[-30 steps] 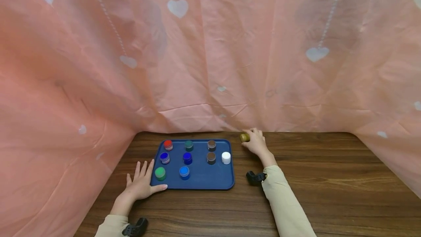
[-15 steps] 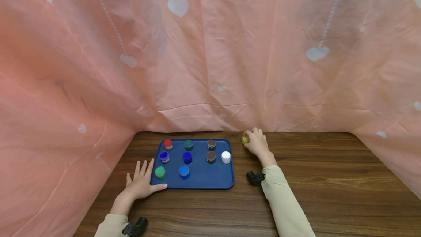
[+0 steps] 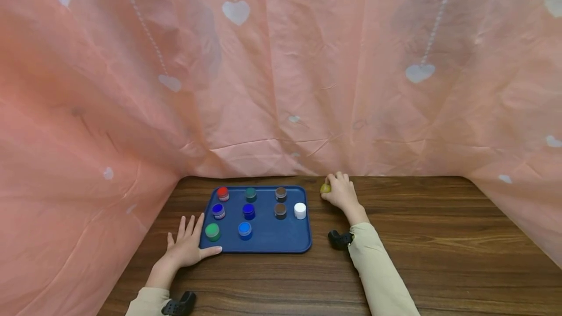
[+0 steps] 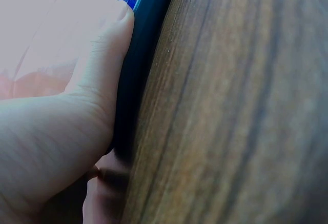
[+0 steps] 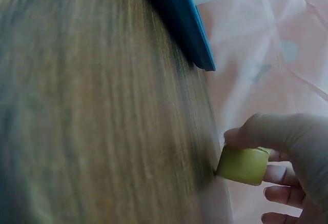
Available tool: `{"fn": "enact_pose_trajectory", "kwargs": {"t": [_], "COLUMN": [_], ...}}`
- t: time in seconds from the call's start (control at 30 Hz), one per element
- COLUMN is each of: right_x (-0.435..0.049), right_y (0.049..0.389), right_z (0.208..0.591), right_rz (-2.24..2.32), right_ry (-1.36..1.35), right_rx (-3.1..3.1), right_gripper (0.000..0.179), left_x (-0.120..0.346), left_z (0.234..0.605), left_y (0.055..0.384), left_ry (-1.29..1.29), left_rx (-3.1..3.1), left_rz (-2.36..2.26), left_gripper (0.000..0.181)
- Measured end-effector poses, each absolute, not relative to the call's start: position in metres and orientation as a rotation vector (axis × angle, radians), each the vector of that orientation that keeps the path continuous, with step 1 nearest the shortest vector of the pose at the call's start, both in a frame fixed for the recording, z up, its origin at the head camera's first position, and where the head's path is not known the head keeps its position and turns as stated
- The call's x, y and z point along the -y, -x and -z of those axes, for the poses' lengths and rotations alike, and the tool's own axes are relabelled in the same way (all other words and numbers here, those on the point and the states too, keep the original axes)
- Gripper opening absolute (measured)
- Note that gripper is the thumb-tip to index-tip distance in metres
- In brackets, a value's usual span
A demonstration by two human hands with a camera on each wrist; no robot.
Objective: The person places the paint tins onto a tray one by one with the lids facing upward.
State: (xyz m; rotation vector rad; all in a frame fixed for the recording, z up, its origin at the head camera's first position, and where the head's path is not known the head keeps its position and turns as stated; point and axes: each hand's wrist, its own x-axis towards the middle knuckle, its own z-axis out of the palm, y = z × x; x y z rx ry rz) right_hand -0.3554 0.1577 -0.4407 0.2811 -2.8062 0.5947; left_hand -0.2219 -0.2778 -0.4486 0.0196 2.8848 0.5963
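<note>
Between thumb and fingers, my right hand (image 3: 343,193) pinches a small olive-yellow paint jar (image 3: 325,188) just right of the blue tray (image 3: 274,240). In the right wrist view this jar (image 5: 242,165) appears close to the table surface, its far side partly behind the fingers; I cannot tell whether it touches the wood. My left hand (image 3: 184,245) rests with spread fingers at the tray's left front corner. The left wrist view shows its thumb (image 4: 105,55) along the tray edge. On the tray stand several paint jars, among them a red jar (image 3: 223,194) and a white jar (image 3: 300,210).
Also on the tray are a green jar (image 3: 212,231), a light blue jar (image 3: 245,230) and a brown jar (image 3: 280,210). Pink curtain (image 3: 307,111) hangs directly behind the wooden table (image 3: 439,243) and along both sides.
My right hand has shifted the olive-yellow jar slightly toward me and turned it, so less of its side shows. The left hand and the jars on the tray stay in place.
</note>
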Motion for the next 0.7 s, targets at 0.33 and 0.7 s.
{"fn": "enact_pose_trajectory", "kwargs": {"t": [0.33,0.7], "right_x": [-0.1566,-0.1581], "right_y": [0.3508,0.3448], "right_z": [0.4397,0.4351], "right_rz": [-0.634,-0.618], "right_ry": [-0.243,-0.277], "right_rx": [2.826,2.792], "right_gripper": [0.038,0.036], "left_x": [0.2777,0.2780], "left_z": [0.4480,0.4496], "left_y": [0.2226,0.2235], "left_ry": [-0.018,-0.029], "left_rx": [-2.877,-2.879], "left_rz": [-0.596,-0.591], "left_gripper": [0.124,0.123]}}
